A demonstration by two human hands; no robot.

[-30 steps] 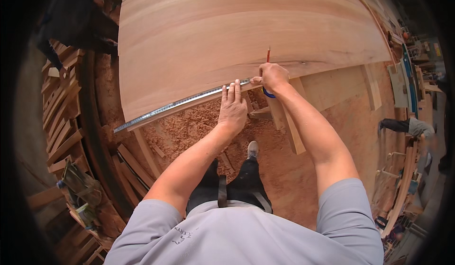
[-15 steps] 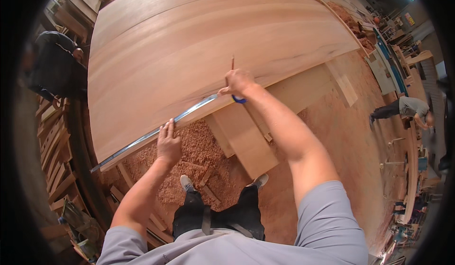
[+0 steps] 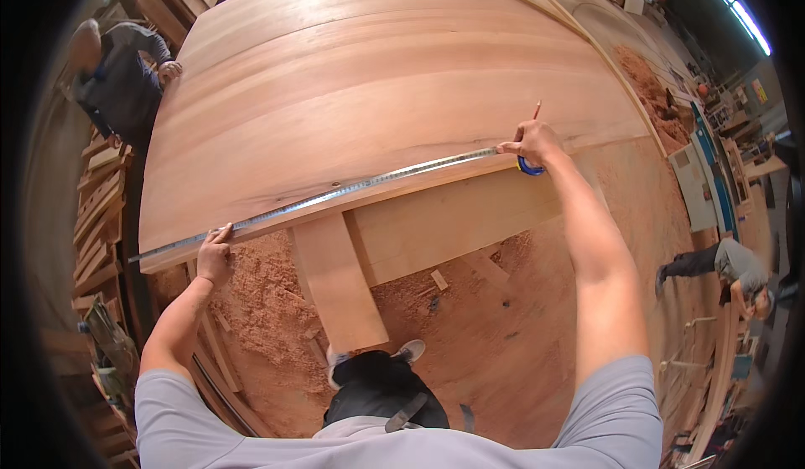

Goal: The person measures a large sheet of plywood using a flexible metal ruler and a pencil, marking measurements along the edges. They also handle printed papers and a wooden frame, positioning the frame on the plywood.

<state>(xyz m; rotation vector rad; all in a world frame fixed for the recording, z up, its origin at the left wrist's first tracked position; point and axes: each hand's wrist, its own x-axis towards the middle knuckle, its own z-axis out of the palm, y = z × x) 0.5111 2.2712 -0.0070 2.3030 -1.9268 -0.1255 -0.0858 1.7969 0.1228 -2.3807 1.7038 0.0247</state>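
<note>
A steel tape measure blade lies stretched along the near edge of a large wooden panel. Toward the panel's left end, my left hand presses the blade against that edge with its fingertips on top. My right hand is closed at the far end of the blade, holding the blue tape measure case, which shows partly below the fingers. A reddish pencil sticks up from the same hand. My arms are spread wide apart.
Under the panel's near edge, a board juts toward my feet, beside a long plank. Wood shavings cover the floor. A person stands at the panel's left side; another bends at far right. Stacked wood pieces line the left.
My right hand has moved right along the edge with the case and pencil, drawing out more blade. My left hand has shifted toward the panel's left end. The person at left now has a hand at the panel.
</note>
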